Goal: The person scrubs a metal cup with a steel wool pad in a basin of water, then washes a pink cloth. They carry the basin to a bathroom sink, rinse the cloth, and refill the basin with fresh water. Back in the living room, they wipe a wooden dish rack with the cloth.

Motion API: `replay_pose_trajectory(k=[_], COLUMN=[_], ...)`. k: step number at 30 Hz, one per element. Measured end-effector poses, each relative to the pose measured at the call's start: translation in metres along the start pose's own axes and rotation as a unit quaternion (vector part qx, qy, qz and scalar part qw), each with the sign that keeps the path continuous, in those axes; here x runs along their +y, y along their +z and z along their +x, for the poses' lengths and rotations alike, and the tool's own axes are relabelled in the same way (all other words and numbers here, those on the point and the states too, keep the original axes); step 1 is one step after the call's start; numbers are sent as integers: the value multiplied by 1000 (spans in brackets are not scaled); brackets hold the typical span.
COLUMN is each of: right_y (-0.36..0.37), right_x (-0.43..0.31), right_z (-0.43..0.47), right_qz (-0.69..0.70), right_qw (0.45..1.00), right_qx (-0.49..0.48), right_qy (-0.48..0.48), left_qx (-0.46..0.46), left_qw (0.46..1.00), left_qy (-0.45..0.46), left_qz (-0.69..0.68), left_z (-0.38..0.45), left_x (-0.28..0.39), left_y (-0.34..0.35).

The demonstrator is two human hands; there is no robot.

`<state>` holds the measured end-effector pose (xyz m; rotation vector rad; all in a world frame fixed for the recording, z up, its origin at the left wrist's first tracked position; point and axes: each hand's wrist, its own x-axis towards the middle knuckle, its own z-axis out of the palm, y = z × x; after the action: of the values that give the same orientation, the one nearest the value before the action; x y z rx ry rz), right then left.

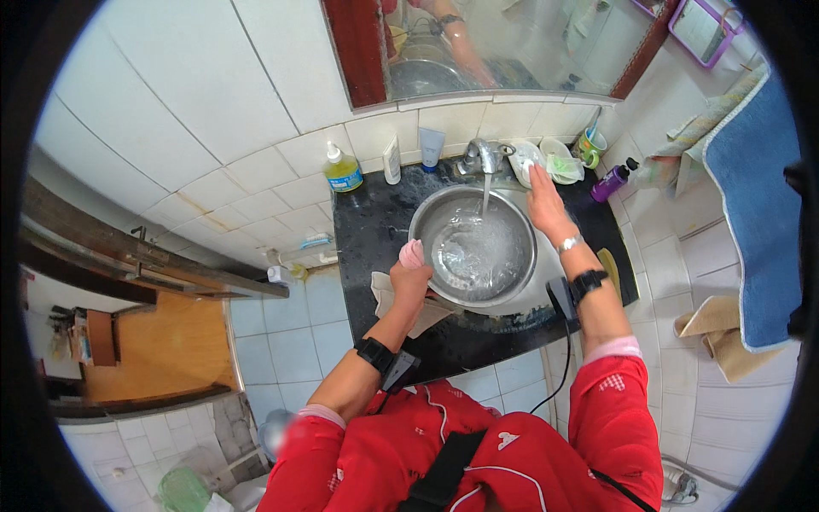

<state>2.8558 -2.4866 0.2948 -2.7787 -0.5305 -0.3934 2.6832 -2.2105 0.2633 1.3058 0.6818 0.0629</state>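
Water runs from a chrome faucet into a stainless steel basin, which holds water and sits in the white sink. At the basin's left rim, my left hand grips a bunched pink cloth. My right hand is stretched out right of the faucet, its fingertips at a white soap dish; whether they touch anything in it is unclear. A beige cloth lies on the counter, partly under my left hand.
On the black counter stand a yellow-green pump bottle, two tubes, a second dish, a green cup and a purple bottle. A framed mirror is above. Towels hang at right.
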Motion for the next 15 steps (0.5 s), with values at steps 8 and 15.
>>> replay_pose_trajectory(k=[8,15], right_y=[26,15], right_x=[-15,14], right_z=[62,29], right_qz=[-18,16], right_qw=[998,994], right_qx=[4,-41], right_qy=[-52,-100], left_qx=[-7,8], left_qw=[999,999], left_qy=[-23,-30], left_qz=[-26,-38], left_z=[-1,4], left_x=[-10,-19], left_y=[-2,4])
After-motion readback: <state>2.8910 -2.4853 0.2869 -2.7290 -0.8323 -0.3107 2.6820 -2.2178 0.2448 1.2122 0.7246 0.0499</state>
